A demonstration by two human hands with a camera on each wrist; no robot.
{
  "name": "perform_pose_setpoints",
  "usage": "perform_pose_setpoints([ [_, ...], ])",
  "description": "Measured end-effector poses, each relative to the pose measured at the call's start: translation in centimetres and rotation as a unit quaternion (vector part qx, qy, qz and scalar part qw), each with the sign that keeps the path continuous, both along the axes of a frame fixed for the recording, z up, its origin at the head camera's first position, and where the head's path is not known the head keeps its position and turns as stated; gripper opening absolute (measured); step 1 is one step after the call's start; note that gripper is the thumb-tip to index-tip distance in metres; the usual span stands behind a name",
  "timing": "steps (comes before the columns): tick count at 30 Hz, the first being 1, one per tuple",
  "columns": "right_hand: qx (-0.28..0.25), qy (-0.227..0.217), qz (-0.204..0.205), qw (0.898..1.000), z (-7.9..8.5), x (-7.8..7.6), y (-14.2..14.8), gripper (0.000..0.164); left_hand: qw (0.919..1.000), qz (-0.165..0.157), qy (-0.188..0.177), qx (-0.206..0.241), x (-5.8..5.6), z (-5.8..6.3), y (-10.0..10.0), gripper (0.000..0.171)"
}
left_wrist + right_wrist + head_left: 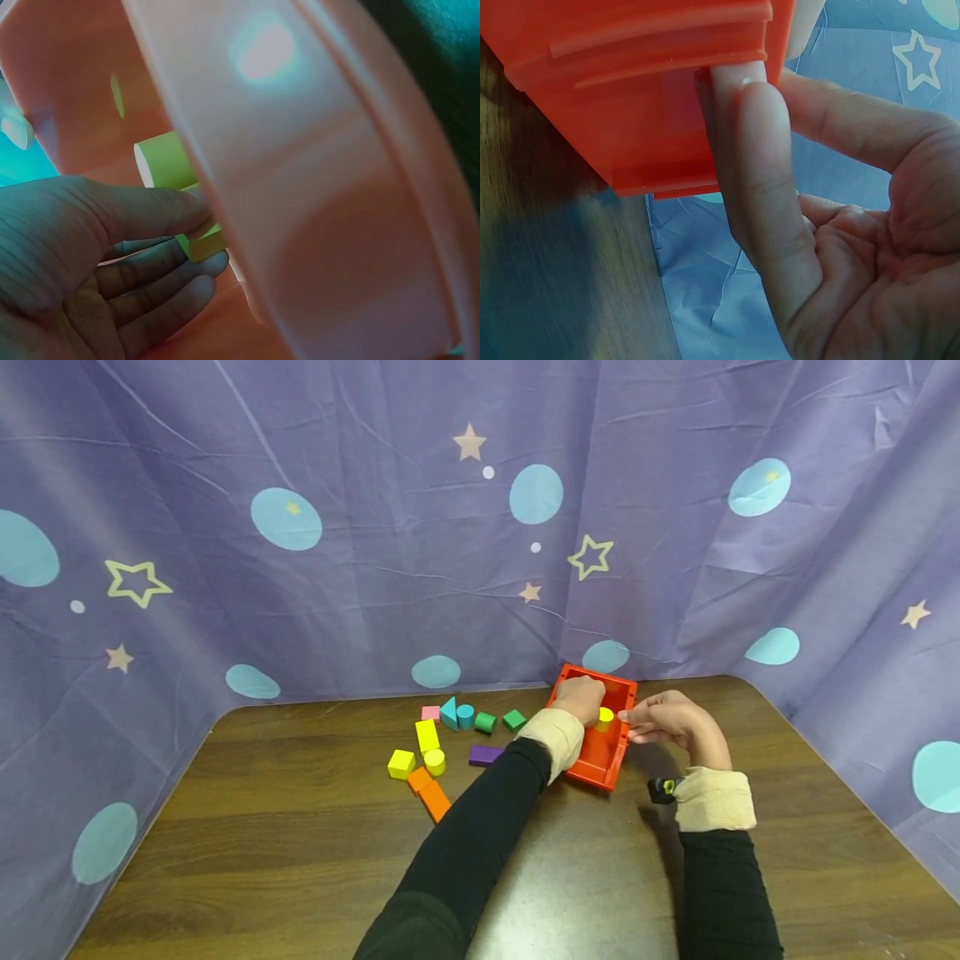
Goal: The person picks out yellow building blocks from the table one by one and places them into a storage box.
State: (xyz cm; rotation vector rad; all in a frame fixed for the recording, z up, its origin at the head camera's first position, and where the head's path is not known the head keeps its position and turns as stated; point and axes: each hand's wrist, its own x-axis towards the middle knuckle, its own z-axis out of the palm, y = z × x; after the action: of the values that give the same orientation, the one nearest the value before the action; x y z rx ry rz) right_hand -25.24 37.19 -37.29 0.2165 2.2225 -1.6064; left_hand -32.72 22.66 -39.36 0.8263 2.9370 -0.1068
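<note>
My left hand reaches down into a red plastic bin. In the left wrist view its thumb and fingers pinch a yellow block, partly hidden by the thumb and the bin's wall. Right beside that block lies a yellow cylinder, also visible in the head view inside the bin. On the bin's right side, my right hand grips the rim. The right wrist view has its thumb over the edge and its fingers against the outer wall, under the lip.
Left of the bin, several blocks lie on the wooden table: a purple block, a green cylinder, a blue triangle, a yellow cube and orange blocks. A patterned purple curtain hangs behind the table.
</note>
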Motion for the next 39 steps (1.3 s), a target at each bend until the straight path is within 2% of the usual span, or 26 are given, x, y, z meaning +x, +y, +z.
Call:
perform_pose_setpoints([
  [5,0.007,0.002,-0.003,1.0,0.0,-0.1,0.1,0.023,1.0,0.002,-0.003,0.002,-0.2,0.1,0.0,0.02],
  [12,0.001,0.007,0.0,1.0,-0.1,-0.2,0.1,0.039,0.9998,0.009,-0.014,0.006,-0.4,0.3,0.2,0.02],
  [22,-0.003,0.006,0.001,1.0,-0.3,-0.3,0.2,0.038,0.9987,0.024,-0.045,-0.001,-1.0,0.3,0.7,0.02],
  [29,-0.008,0.002,-0.002,1.0,-0.5,-0.3,0.2,0.025,0.9987,0.034,-0.036,-0.006,-0.6,0.8,0.7,0.025],
  [39,-0.013,0.004,-0.002,1.0,-0.4,-0.2,0.1,0.024,0.9984,0.036,-0.042,-0.01,-0.8,1.1,1.0,0.026],
])
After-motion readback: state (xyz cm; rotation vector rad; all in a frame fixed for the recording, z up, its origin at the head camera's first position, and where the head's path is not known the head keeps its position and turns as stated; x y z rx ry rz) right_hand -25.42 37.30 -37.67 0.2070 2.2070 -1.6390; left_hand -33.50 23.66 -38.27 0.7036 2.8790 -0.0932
